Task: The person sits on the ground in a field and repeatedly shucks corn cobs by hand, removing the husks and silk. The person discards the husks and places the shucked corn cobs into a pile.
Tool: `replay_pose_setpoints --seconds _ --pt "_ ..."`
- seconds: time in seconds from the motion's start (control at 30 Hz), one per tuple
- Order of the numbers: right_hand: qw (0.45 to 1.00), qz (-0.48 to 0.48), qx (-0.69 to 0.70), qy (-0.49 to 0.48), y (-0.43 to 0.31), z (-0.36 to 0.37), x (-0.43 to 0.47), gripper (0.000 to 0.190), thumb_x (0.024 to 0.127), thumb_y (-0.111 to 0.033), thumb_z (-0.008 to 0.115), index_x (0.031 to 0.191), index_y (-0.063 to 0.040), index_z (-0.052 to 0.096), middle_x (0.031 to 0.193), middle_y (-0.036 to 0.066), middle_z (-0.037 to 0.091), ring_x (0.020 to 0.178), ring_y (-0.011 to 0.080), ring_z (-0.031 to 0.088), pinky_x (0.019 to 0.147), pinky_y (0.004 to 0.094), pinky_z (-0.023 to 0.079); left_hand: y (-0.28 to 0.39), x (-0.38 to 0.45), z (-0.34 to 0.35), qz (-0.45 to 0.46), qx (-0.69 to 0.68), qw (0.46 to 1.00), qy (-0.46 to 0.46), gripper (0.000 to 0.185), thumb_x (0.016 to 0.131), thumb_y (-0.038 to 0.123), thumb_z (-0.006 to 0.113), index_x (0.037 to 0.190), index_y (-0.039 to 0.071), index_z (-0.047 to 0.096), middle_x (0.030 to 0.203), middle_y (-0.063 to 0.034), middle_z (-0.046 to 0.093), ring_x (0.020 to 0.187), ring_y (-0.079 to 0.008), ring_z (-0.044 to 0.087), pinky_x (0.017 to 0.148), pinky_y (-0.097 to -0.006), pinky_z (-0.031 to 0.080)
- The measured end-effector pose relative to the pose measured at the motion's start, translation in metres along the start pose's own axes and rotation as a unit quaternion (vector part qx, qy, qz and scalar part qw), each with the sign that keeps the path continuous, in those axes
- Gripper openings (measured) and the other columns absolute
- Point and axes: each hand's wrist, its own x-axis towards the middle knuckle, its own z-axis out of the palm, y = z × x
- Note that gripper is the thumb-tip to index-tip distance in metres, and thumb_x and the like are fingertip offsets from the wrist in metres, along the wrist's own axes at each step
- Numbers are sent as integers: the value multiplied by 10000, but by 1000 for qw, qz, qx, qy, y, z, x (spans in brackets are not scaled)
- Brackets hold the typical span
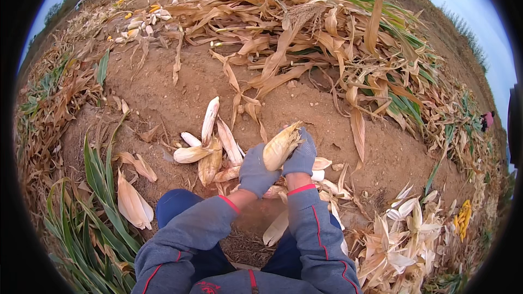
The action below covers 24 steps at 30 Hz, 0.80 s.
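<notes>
An ear of corn in its pale husk (pixel 278 150) is held between my two gloved hands, its frayed silk tip pointing up and to the right. My left hand (pixel 257 173), in a grey knit glove, grips the ear's lower left side. Around its upper right side, near the silk, my right hand (pixel 301 153) closes in a matching glove. Just left of my hands, several unhusked ears (pixel 211 161) lie in a loose heap on the soil. More husk pieces (pixel 278 228) lie below my wrists, between my knees.
Dry cornstalks (pixel 278 36) are piled across the ground ahead. Husked yellow cobs (pixel 462 220) lie far right, beyond a mound of stripped husks (pixel 396 249). Green corn leaves (pixel 94 212) and one husk-covered ear (pixel 132 204) lie at left. A distant person (pixel 487 120) is at the right edge.
</notes>
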Motion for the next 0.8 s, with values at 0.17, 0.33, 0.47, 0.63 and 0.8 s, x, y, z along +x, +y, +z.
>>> replay_pose_setpoints --seconds 0.17,0.33,0.47,0.63,0.8 --pt "1000 20 18 -4 -3 6 2 226 921 -187 554 1045 -6 608 980 70 630 878 167 600 797 289 495 1 6 -4 13 -6 1000 15 620 587 250 798 1109 72 516 1040 -175 568 1007 -343 547 842 -398 449" --pt "998 70 1 -2 -12 9 -1 239 934 -215 552 1067 -24 602 1014 49 614 929 158 579 851 300 478 -1 5 -6 11 -7 1000 -12 635 583 234 787 1131 79 504 1055 -169 565 1004 -344 544 844 -409 450" --pt "988 126 92 -11 -6 -2 9 257 935 -254 563 1063 -35 608 990 49 607 921 158 576 826 312 476 -1 10 -8 65 31 997 27 638 578 239 785 1130 81 507 1015 -160 559 980 -350 542 827 -422 453" --pt "989 22 -143 14 -25 5 -3 200 919 -214 569 973 -26 611 858 58 617 738 152 594 662 289 502 0 12 -20 104 74 990 60 576 590 218 774 1096 87 532 967 -146 558 942 -349 547 798 -426 457" --pt "983 12 -181 25 -13 0 -9 157 896 -199 576 910 -46 609 775 23 608 630 140 580 527 268 475 -6 15 -26 155 108 978 86 555 605 203 766 1100 96 540 985 -138 566 930 -340 557 783 -423 461"
